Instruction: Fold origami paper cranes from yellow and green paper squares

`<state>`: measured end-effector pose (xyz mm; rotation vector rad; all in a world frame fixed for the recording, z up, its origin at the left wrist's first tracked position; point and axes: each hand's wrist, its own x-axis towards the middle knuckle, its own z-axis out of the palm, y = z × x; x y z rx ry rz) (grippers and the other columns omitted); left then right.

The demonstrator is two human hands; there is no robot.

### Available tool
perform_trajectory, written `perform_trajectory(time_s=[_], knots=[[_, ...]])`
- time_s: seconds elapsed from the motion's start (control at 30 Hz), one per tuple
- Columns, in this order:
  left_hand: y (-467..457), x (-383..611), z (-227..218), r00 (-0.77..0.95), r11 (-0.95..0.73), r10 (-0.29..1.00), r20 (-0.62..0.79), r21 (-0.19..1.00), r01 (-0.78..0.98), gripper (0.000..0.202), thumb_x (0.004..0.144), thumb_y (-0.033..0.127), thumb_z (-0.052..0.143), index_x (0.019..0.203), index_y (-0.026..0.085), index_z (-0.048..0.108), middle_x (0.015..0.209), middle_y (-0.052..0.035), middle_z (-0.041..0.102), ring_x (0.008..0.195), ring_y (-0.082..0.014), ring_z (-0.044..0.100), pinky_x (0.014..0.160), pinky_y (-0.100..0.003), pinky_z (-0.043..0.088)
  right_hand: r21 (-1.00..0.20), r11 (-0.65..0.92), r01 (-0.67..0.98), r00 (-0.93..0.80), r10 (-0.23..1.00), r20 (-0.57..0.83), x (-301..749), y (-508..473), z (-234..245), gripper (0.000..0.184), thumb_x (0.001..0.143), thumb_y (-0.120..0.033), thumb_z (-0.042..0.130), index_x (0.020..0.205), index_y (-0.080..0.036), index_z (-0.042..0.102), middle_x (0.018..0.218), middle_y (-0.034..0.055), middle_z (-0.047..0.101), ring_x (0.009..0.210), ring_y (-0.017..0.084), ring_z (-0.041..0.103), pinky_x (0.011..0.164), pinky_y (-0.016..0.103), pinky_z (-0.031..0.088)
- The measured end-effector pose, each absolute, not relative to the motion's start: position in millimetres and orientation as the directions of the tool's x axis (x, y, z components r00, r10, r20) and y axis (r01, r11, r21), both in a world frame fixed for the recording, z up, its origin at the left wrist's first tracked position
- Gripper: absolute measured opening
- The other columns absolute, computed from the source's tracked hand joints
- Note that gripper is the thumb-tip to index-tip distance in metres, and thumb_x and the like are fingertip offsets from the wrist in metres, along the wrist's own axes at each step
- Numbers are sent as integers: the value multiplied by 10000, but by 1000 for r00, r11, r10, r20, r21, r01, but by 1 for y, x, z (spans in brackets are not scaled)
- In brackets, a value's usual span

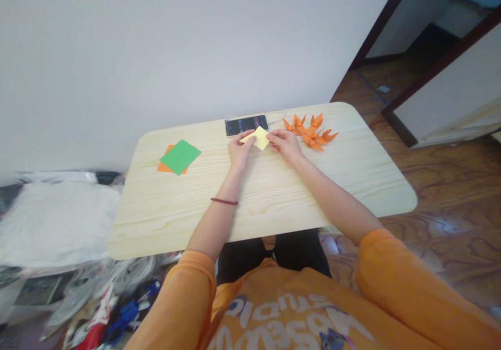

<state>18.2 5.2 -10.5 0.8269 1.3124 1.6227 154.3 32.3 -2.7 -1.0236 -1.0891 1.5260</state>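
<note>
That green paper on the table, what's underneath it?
An orange paper sheet sticks out from under the green paper on its left side; the rest is covered and cannot be seen.

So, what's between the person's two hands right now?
The head view shows a pale yellow paper, apparently folded, between the left hand and the right hand, with both hands' fingers on it.

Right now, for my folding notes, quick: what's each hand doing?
Left hand: closed, pinching the yellow paper at its left end.
Right hand: closed, pinching the yellow paper at its right end.
</note>
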Motion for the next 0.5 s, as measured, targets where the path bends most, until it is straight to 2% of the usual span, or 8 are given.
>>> perform_trajectory(time_s=[0.1,0.23,0.5], knots=[[6,14,-12,-362,-47,932,-30,978,-201,189,611,225,730,788,159,720,746,-34,704,661,-125,631,637,-237,490,-978,-102,-182,-187,980,-67,156,33,-1,210,635,-262,775,661,-160,593,514,-46,537,435,48,418,391,177,299],[6,10,-10,-315,-41,949,-17,983,-177,231,589,311,779,748,151,725,758,-49,713,687,-140,641,643,-255,505,-989,-52,-137,-209,978,-23,157,31,5,260,623,-296,801,637,-167,575,479,-59,499,417,50,405,386,186,301],[4,8,-7,-232,57,966,-117,966,-251,213,569,283,801,723,148,740,802,-67,729,753,-159,659,646,-255,518,-987,-66,-148,-237,971,-29,156,32,2,287,630,-345,798,617,-166,574,513,-40,533,420,41,375,387,191,262]])
